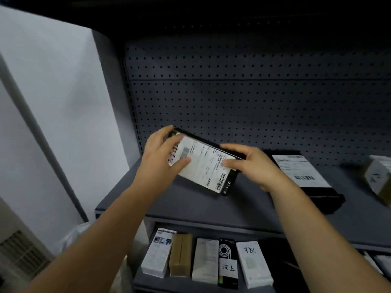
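Left hand (160,153) and right hand (254,166) are holding the labelled box (205,166) in a closed grip, one at each end, tilted just above the shelf (190,208). I judge that it is not yet set down.

The box (204,166) is black with a white label printed in black text and barcodes, and the second box (304,174) near the right edge of the shelf (190,206) matches it. The shelf is dark grey, its pegboard (254,102) grey with rows of black holes. On the lower shelf (146,281) are white boxes (205,261), a brown carton (181,254) and a black pack (227,250) with white rings.
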Demonstrator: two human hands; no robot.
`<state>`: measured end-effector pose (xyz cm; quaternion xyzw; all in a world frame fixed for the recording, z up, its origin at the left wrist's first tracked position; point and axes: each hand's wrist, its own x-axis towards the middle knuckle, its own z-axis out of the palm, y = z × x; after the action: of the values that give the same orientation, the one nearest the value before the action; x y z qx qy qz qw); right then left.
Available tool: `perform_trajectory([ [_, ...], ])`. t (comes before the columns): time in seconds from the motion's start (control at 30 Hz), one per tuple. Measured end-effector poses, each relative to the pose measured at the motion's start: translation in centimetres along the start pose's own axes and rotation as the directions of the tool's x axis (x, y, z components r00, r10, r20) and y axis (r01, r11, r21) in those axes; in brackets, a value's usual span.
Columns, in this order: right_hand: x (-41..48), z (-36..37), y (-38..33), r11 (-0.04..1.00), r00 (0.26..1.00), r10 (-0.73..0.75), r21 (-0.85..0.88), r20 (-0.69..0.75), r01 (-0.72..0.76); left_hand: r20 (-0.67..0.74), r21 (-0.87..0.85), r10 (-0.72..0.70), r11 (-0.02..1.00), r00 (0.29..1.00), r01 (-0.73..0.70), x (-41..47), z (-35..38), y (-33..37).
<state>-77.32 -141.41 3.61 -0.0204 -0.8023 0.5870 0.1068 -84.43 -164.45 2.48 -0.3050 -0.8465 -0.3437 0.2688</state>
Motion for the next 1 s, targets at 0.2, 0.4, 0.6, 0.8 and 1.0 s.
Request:
perform_trajectory([
  [0.2, -0.1, -1.8, -1.9, 0.911, 0.982, -0.080, -0.388, 0.170, 0.142, 0.411, 0.191, 0.090, 0.965, 0.907, -0.182, 1.9, 0.2, 1.2],
  [0.4, 0.9, -0.4, -1.3, 0.941, 0.946, -0.272, -0.252, -0.177, 0.224, 0.328, -0.102, -0.166, 0.972, 0.930, 0.210, 1.6, -0.1, 0.2],
  [0.6, 1.1, 3.7, 2.6, 0.997, 0.998, 0.050, 0.052, -0.027, -0.049, 0.232, -0.519, -0.454, 0.690, 0.860, 0.504, 0.3, 0.5, -1.0],
  [0.8, 1.2, 6.4, 4.0, 0.941, 0.983, 0.085, 0.311, 0.162, -0.133, 0.228, -0.577, -0.468, 0.641, 0.854, 0.506, -0.5, 0.3, -2.5],
  [1.0, 1.1, 7.9, 3.4, 0.933, 0.993, 0.095, 0.342, 0.067, -0.112, 0.295, -0.617, -0.395, 0.617, 0.870, 0.489, -0.3, -0.8, -4.6],
])
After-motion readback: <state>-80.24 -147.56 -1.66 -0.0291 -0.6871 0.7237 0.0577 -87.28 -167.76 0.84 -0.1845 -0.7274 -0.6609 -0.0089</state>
